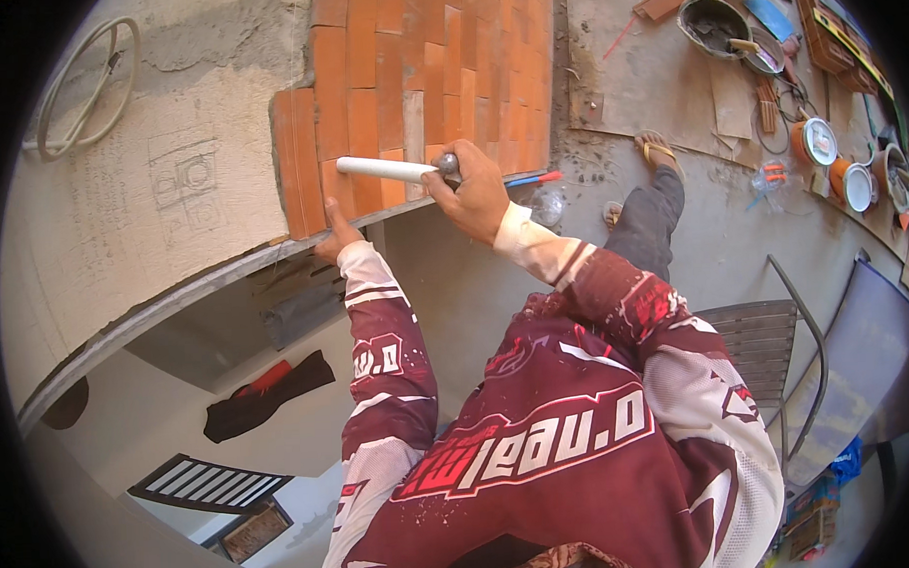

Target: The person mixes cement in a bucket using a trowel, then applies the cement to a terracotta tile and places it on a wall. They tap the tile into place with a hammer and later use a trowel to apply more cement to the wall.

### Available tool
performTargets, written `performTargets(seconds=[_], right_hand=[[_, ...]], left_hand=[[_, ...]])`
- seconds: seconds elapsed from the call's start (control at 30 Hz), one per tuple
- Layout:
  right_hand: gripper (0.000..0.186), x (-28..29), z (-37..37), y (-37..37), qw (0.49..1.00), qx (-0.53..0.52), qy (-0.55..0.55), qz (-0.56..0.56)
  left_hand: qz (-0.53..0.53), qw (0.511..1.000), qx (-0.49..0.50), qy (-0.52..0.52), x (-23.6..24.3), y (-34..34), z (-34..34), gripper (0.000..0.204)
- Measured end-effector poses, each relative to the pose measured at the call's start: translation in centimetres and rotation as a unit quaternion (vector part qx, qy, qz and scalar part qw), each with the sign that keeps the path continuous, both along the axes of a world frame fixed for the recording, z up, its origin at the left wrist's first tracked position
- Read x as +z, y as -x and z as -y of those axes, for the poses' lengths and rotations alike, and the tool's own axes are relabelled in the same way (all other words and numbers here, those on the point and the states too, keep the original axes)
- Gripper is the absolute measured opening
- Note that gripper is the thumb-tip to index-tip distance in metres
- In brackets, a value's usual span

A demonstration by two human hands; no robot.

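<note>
My right hand [474,191] is closed around the dark, rounded metal head of a hammer-like tool, whose white tubular handle [385,168] points left across the tiles. Beneath it spread rows of orange brick tiles [362,62], set lengthwise in staggered columns, with a few paler pieces among them. My left hand [340,234] is at the lower edge of the tiled surface, one finger stretched up onto an orange tile and the fingers apart. Some of its fingers are partly hidden by the edge.
Bare rough cement [199,123] with a coiled cable [87,92] lies left of the tiles. At the far right are a mortar basin [714,25], paint buckets [818,143] and stacked tiles. A metal chair [757,349] stands right of me. My sandalled foot [658,152] is on the floor.
</note>
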State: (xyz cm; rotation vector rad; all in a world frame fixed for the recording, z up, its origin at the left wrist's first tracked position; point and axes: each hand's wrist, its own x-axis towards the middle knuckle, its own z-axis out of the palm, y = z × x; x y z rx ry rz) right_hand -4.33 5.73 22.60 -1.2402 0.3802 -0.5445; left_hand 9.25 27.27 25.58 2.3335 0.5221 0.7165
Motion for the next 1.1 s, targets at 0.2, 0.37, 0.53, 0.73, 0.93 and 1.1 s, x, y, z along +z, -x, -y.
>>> performTargets(seconds=[0.2,0.37,0.53,0.73,0.93,1.1], right_hand=[[0.024,-0.1,-0.2,0.1,1.000,0.001,0.003,-0.005],[0.023,0.5,-0.4,0.1,1.000,0.012,-0.005,-0.016],[0.021,0.7,-0.5,0.3,1.000,-0.013,0.012,0.000],[0.018,0.4,-0.1,1.6,1.000,-0.025,-0.011,0.003],[0.021,-0.4,-0.8,0.1,0.999,0.004,0.038,-0.011],[0.022,0.2,-1.0,0.3,0.997,-0.015,0.072,0.008]], left_hand=[[-0.030,0.999,0.023,-0.007,0.3,-0.2,0.3,0.076],[-0.014,0.999,0.041,-0.024,0.4,-0.1,0.5,0.077],[-0.032,0.998,0.049,-0.016,0.5,0.0,1.1,0.082],[-0.035,0.997,0.061,-0.001,-0.5,-0.7,-0.7,0.085],[-0.013,0.998,0.069,-0.002,-0.9,-0.7,0.4,0.082],[-0.045,0.997,0.040,0.039,-1.5,-1.7,-1.4,0.077]])
